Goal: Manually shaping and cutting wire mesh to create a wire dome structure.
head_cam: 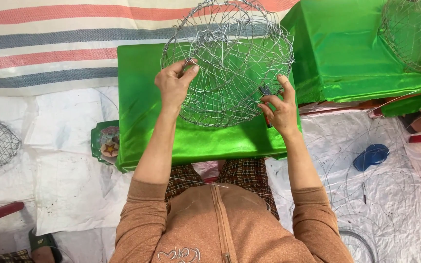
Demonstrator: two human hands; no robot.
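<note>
Mid-weave: your left hand (pixel 174 84) pinches the wire basket (pixel 227 63) rim, right hand (pixel 281 108) grips pliers (pixel 265 104) on it; next twist needs steady hold.

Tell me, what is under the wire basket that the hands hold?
Under the wire basket lies a green cloth, visible through the mesh. What the cloth covers is hidden.

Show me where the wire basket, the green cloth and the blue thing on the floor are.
wire basket (pixel 230 63), head view, on the woven wire middle.
green cloth (pixel 142 107), head view, on a bare part left of the basket.
blue thing (pixel 371 156), head view, on its top surface.
</note>
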